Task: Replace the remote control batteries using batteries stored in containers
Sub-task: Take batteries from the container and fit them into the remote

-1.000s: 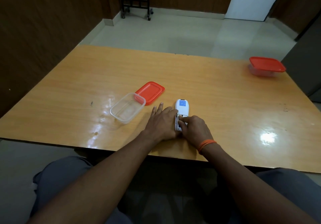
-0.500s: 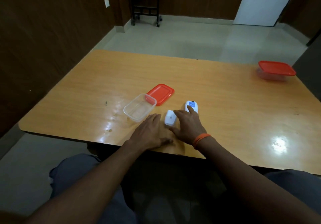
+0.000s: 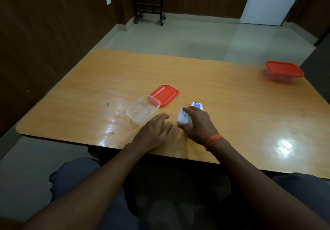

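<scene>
The white remote control (image 3: 196, 105) lies face down on the wooden table (image 3: 223, 94), mostly hidden behind my right hand (image 3: 198, 126). That hand pinches the white battery cover (image 3: 183, 117) between thumb and fingers, just left of the remote and tilted up off the table. My left hand (image 3: 153, 131) rests flat on the table with relaxed fingers, holding nothing, right in front of the open clear container (image 3: 142, 109). The container looks empty, and its red lid (image 3: 165, 95) lies behind it. I see no batteries.
A second clear container with a red lid on it (image 3: 284, 70) stands at the far right of the table. The table's near edge runs just under my wrists. A black wheeled stand (image 3: 149, 6) is by the far wall.
My right hand has taken the battery cover off the remote and holds it to the left. My left hand has let go of the remote and slid back left onto the table.
</scene>
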